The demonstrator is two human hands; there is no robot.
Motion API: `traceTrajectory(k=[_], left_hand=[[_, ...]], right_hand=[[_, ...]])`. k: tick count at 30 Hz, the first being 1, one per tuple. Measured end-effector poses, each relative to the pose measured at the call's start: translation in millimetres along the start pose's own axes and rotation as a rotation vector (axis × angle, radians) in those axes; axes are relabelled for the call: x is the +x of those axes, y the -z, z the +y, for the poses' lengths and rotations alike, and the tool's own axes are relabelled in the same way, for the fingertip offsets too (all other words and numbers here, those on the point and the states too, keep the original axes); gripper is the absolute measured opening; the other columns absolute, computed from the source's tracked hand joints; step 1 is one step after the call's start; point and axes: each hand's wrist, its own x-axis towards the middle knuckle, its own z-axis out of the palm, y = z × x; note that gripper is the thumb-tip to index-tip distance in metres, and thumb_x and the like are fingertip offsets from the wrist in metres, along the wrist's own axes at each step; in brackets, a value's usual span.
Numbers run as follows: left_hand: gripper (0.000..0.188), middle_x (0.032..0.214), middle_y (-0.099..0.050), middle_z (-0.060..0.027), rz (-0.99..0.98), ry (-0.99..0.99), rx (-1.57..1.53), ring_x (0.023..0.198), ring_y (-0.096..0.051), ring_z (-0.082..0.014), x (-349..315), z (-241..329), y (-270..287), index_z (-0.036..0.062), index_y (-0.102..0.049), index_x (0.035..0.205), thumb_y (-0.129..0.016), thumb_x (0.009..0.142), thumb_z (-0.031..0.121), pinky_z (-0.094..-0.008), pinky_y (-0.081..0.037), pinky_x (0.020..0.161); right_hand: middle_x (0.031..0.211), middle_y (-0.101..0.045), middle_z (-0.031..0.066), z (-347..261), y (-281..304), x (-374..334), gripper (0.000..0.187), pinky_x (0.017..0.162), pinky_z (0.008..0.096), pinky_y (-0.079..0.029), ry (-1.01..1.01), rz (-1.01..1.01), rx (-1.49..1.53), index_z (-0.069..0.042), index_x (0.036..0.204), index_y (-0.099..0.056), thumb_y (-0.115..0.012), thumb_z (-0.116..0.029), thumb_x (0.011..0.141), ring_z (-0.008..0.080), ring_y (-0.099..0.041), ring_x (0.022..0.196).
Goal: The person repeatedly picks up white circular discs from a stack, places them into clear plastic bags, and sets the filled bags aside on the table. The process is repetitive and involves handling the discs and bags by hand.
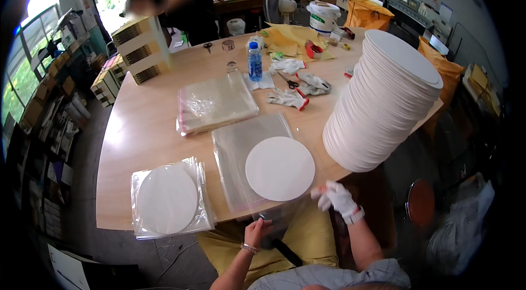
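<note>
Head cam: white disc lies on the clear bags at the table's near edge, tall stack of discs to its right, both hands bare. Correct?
Not quite. In the head view only the left hand is bare; the right hand wears a white work glove. The rest holds: the white disc lies on the clear bags at the table's near edge, with the tall stack of discs to its right.

A clear plastic water bottle with blue label point(254, 62), black-handled scissors point(289, 83), loose white work gloves point(289, 98), a white lidded bucket point(323, 16), a grey electric fan point(272, 3).
</note>
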Motion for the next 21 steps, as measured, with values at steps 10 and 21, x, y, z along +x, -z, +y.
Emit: traceTrajectory(k=[10, 21], left_hand=[[0.043, 0.111, -0.061, -0.0113, -0.023, 0.194, -0.033, 0.093, -0.062, -0.0203, -28, 9, -1, 0.0030, -0.057, 0.111, -0.047, 0.091, 0.040, -0.0307, -0.050, 0.068], [0.034, 0.097, -0.062, -0.0093, 0.126, 0.023, -0.077, 0.088, -0.062, -0.0236, -23, -7, -10, 0.0002, -0.058, 0.098, -0.038, 0.087, 0.024, -0.0352, -0.050, 0.072]], right_hand=[[0.084, -0.059, 0.0092, 28, -79, 14, 0.010, 0.071, 0.0337, -0.048, 0.844, 0.063, -0.786, -0.007, 0.079, -0.063, -0.063, -0.016, 0.074, 0.0242, -0.059, 0.078], [0.082, -0.054, 0.0088, 49, -156, 7, 0.014, 0.063, 0.0395, -0.048, 0.620, -0.173, -1.055, -0.007, 0.077, -0.056, -0.060, -0.019, 0.071, 0.0280, -0.057, 0.076]])
